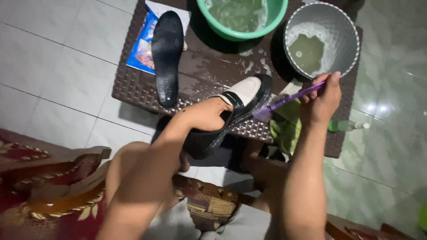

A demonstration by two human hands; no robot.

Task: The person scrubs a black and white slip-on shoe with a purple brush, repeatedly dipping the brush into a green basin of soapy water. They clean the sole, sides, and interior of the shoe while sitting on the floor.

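My left hand (202, 116) is pushed inside a black and white shoe (242, 100), holding it up over the front edge of a dark woven table (133, 84). My right hand (321, 101) grips a purple toothbrush (289, 100), whose bristle end touches the side of the shoe's sole near the toe. A black insole (167, 55) lies flat on the table to the left of the shoe.
A green basin (242, 18) of soapy water and a grey bucket (321, 38) of cloudy water stand at the table's far side. A yellow-green cloth (284, 124) hangs over the front edge. A blue packet (141, 46) lies under the insole. A green bottle (349, 126) rests at right.
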